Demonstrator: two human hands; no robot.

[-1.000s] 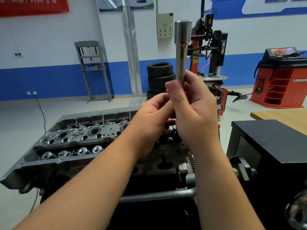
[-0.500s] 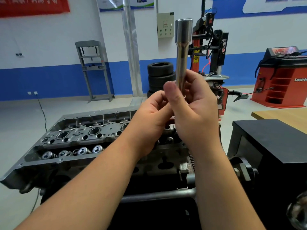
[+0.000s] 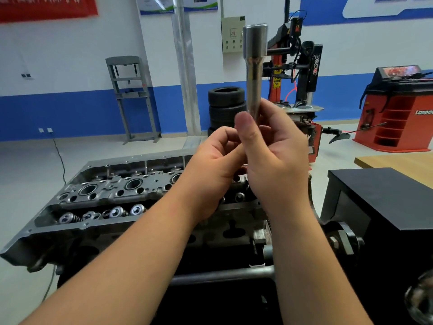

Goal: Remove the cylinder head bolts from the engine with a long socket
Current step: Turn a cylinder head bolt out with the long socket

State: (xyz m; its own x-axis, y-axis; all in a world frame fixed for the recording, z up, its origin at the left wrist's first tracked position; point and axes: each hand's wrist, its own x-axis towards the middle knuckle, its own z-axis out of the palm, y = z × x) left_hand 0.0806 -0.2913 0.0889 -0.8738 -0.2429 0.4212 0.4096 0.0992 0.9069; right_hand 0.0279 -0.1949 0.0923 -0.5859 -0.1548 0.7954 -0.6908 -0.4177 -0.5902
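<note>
The right hand's (image 3: 276, 160) fingers (image 3: 244, 130) clamp the socket's (image 3: 254, 73) lower end, upright above the engine (image 3: 112, 193). The left hand's (image 3: 215, 165) fingers curl at its base; whether they grip is hidden. Little has changed over the last second: no bolt engaged yet.

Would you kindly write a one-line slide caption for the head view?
Both hands, right and left, hold a long silver metal socket upright above the grey metal cylinder head.

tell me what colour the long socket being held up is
Shiny silver-grey bare metal: the long socket, held upright in the right hand, shows best in the head view.
</note>
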